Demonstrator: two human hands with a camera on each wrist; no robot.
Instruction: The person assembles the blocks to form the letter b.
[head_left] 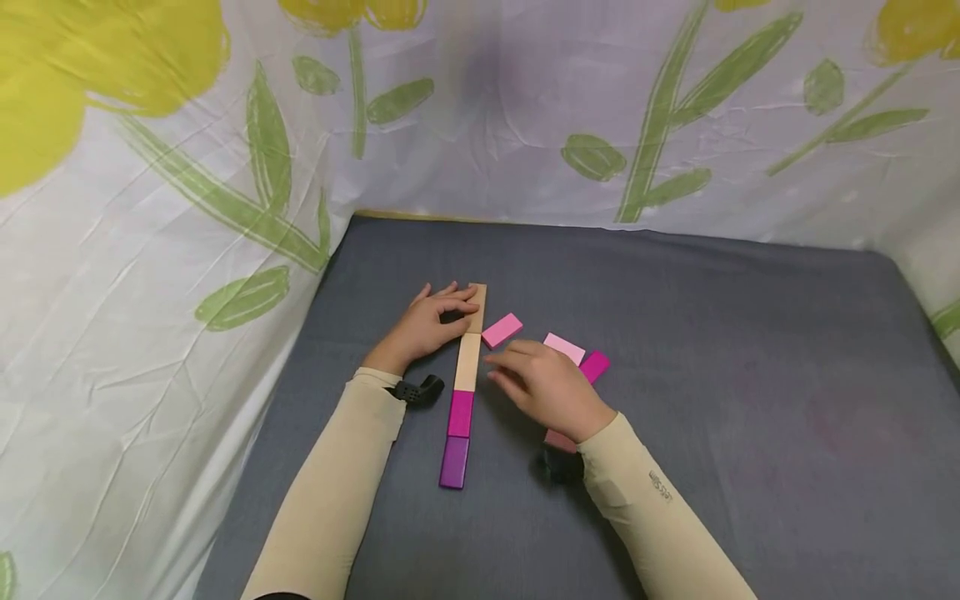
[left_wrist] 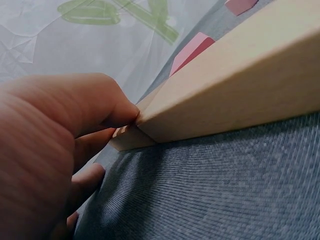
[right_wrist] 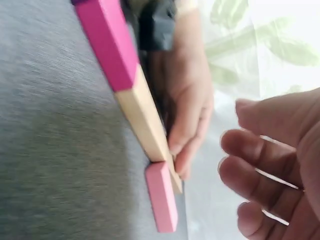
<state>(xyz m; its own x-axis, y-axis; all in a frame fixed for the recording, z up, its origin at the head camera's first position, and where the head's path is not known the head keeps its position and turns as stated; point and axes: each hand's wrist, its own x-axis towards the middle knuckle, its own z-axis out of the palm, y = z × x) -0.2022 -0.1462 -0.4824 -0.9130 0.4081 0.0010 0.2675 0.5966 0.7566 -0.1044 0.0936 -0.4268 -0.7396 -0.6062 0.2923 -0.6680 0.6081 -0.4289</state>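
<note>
My left hand point(head_left: 429, 327) touches the far light wooden block point(head_left: 477, 312), its fingertips along the block's left side and upper edge, close to the seam with the second wooden block point(head_left: 467, 362). A magenta block point(head_left: 461, 414) and a purple block point(head_left: 453, 462) continue that row end to end, nearest to me. Beside the seam, on the row's right, lies a pink block point(head_left: 502, 331) set at an angle. My right hand point(head_left: 551, 387) hovers right of the row with nothing between its fingers, which are loosely bent and spread in the right wrist view.
Partly hidden by my right hand are a light pink block point(head_left: 565, 347), a second magenta block point(head_left: 595, 366) and a darker pink block point(head_left: 560, 441). Grey cloth point(head_left: 750, 375) covers the table. White curtains with painted flowers point(head_left: 510, 125) bound it behind and at the left.
</note>
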